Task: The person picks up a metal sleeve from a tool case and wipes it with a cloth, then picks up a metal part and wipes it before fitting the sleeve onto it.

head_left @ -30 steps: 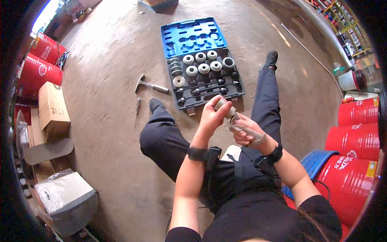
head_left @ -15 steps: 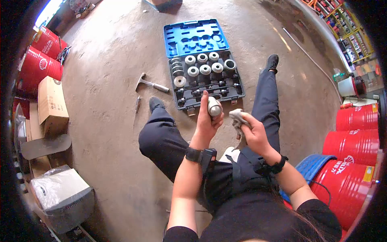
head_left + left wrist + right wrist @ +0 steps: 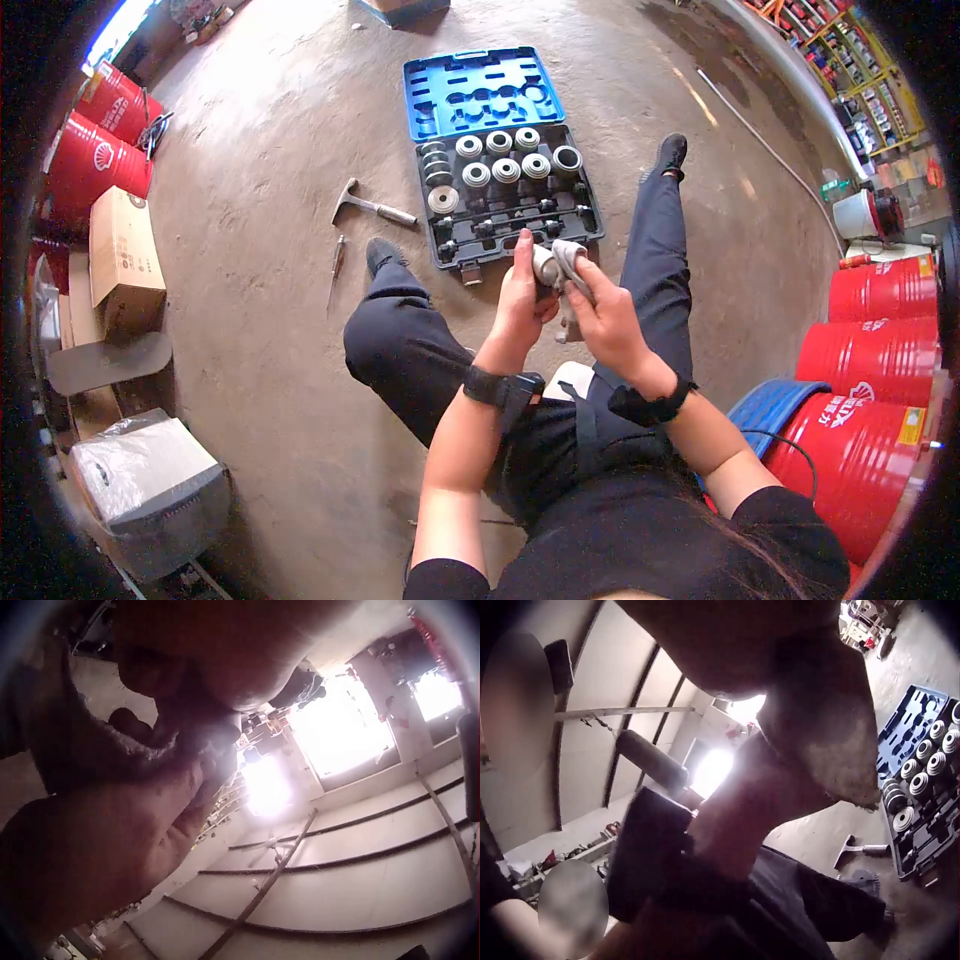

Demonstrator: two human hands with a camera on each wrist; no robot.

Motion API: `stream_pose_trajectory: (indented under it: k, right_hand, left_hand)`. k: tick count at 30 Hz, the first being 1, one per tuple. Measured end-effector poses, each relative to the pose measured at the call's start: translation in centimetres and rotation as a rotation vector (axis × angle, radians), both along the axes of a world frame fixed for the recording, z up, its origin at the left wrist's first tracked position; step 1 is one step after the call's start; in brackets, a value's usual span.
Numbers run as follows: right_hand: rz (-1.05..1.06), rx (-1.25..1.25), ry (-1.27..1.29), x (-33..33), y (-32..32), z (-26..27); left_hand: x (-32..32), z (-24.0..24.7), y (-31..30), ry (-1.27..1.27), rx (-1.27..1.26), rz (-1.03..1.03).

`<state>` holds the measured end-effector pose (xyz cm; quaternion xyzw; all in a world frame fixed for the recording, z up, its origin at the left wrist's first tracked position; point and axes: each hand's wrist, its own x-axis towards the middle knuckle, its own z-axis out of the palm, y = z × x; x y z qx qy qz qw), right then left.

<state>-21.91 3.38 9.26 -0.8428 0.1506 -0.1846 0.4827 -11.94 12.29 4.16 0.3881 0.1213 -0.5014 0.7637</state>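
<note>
In the head view my left hand (image 3: 517, 308) grips a silvery metal cylinder (image 3: 543, 264), thumb pointing up along its side. My right hand (image 3: 612, 325) pinches a crumpled grey cloth (image 3: 570, 256) against the end of that cylinder, and a loose fold hangs below the fingers. Beyond both hands lies an open tool case with a blue lid (image 3: 480, 85); several round metal sleeves (image 3: 506, 169) sit in its black tray (image 3: 442, 252). In the left wrist view the left hand (image 3: 112, 832) is dark against bright windows. Dark cloth (image 3: 817, 720) fills the top of the right wrist view.
A hammer (image 3: 372, 208) and a thin pointed tool (image 3: 337, 260) lie on the floor left of the case. Red drums (image 3: 855, 450) line the right side, with more at the far left. Cardboard boxes (image 3: 128, 245) stand at the left. The person's legs flank the case's near side.
Half a second ago the hands were apart, showing the cylinder's rounded end. The right hand has since moved left and brought the cloth back onto the cylinder.
</note>
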Motion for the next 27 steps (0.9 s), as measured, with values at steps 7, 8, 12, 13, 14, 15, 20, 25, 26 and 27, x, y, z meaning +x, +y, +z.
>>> stream_pose_trajectory:
  k: [7, 8, 12, 13, 14, 15, 20, 25, 26, 27]
  right_hand:
    - [-0.093, -0.259, 0.166, 1.9, 0.7, 0.5]
    - [-0.100, -0.261, 0.166, 2.0, 0.6, 0.4]
    - [-0.140, -0.188, 0.215, 2.1, 0.7, -0.5]
    - [-0.163, -0.165, 0.215, 2.1, 0.8, -0.8]
    - [-0.185, -0.141, 0.216, 2.1, 0.9, -1.0]
    - [-0.184, -0.139, 0.218, 2.1, 0.9, -1.1]
    - [-0.158, 0.133, 0.098, 2.5, -0.1, -1.2]
    - [-0.098, 0.340, 0.071, 1.9, -1.2, -1.9]
    - [-0.096, 0.452, 0.105, 1.8, -1.4, -1.7]
    - [-0.094, 0.564, 0.139, 1.7, -1.6, -1.5]
  left_hand:
    - [-0.8, -0.7, -0.2, -0.196, 0.140, 0.052]
    - [-0.8, -0.7, -0.2, -0.180, 0.131, 0.075]
    - [-0.6, -1.3, -0.2, -0.127, 0.089, 0.067]
    - [-0.4, -1.7, 0.0, -0.096, 0.080, 0.047]
    - [-0.2, -1.9, 0.1, -0.064, 0.071, 0.027]
    - [-0.4, -2.0, -0.2, -0.017, 0.050, 0.040]
    - [-0.6, -0.2, -0.2, 0.154, 0.037, -0.009]
    - [-0.5, -0.7, -0.5, 0.267, -0.061, -0.018]
    - [-0.4, -0.2, -0.2, 0.256, -0.091, -0.048]
    - [-0.4, 0.2, -0.1, 0.244, -0.122, -0.079]
